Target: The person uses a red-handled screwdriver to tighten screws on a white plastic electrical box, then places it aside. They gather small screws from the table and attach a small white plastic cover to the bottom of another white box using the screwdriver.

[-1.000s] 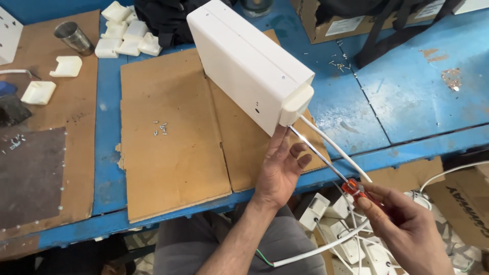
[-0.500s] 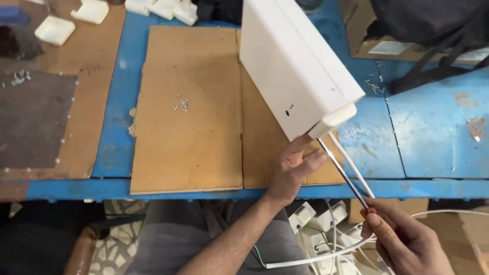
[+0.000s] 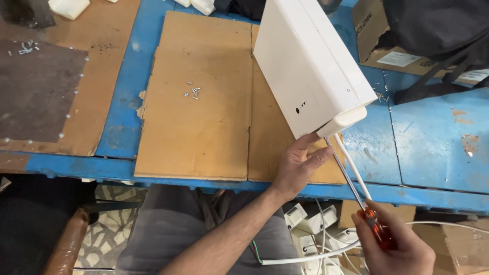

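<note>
On top of the blue workbench (image 3: 433, 147) lie flat sheets of brown cardboard (image 3: 198, 102), and over them a large white plastic housing (image 3: 305, 61) stands tilted, its lower end with a rounded cap pointing toward the person. The left hand (image 3: 298, 165) is under this lower end; its fingers touch the bottom corner of the housing and steady it, closed around the edge. The right hand (image 3: 392, 249) is lower and to the right, well apart from the left one, below the table edge. It is clamped on the orange handle of a screwdriver (image 3: 351, 183), and the thin metal shaft goes up from the hand to the cap of the housing. A white cable (image 3: 356, 175) comes out of the same end and runs beside the shaft, then passes near the right hand.

At the upper right corner a brown cardboard box (image 3: 372, 38) stands on the bench, with a white rectangular label on its side, partly covered by a black cloth (image 3: 438, 28). A dark grey mat (image 3: 35, 91) lies on the left. Small screws (image 3: 192, 92) are scattered on the cardboard. Under the bench there are small white plastic parts (image 3: 310, 224).

Compared with half a second ago, the housing is nearly in the same place, the left hand stays under it, and the right hand has closed more firmly on the screwdriver handle.
</note>
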